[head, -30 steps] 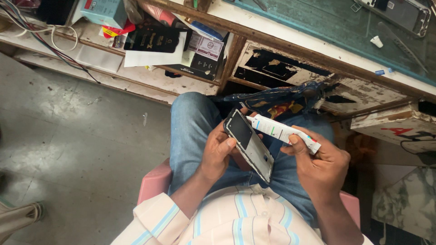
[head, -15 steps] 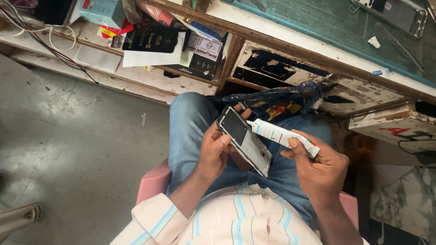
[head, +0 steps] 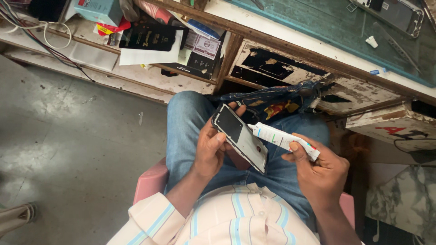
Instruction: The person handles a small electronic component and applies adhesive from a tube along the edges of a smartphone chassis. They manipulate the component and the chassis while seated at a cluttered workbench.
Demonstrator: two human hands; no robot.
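Observation:
My left hand (head: 212,149) grips an opened phone frame (head: 240,136), grey inside with a dark panel at its upper end, held tilted over my lap. My right hand (head: 318,170) holds a small white glue tube (head: 284,139) with coloured markings. Its nozzle points left and touches the frame's right edge near the middle. I sit on a pink stool (head: 152,181) in blue jeans and a striped shirt.
A worn wooden workbench (head: 318,50) with a green mat (head: 336,22) runs across the top; another phone body (head: 393,13) lies on it. Open shelves at upper left hold boxes (head: 97,9), cards and cables (head: 27,27). A dark patterned cloth (head: 277,97) lies over my knees. Grey concrete floor (head: 68,136) at left.
Both hands shifted slightly left and up together. The phone frame tilted a little and the tube's nozzle stayed against its right edge.

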